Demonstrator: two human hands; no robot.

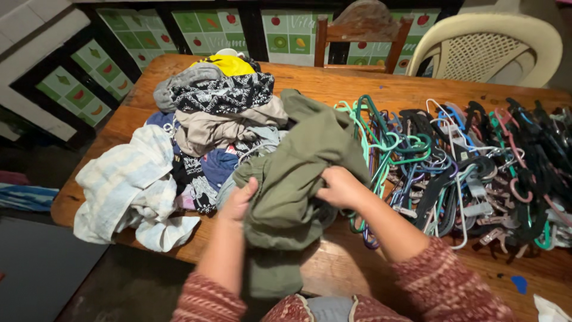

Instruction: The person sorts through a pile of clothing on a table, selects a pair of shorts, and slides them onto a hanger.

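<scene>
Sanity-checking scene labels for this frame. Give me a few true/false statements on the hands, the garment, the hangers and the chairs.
1. Both hands grip the olive green garment. True: the left hand and right hand both clutch it.
2. The hangers are neatly stacked to the left of the clothes. False: they lie in a tangled heap to the right of the clothes pile.
3. The wooden table carries both heaps. True.
4. A hanger is already inside the garment. False: none shows in it.
5. Both chairs behind the table are wooden. False: one is a wooden chair, the other a cream plastic chair.
</scene>
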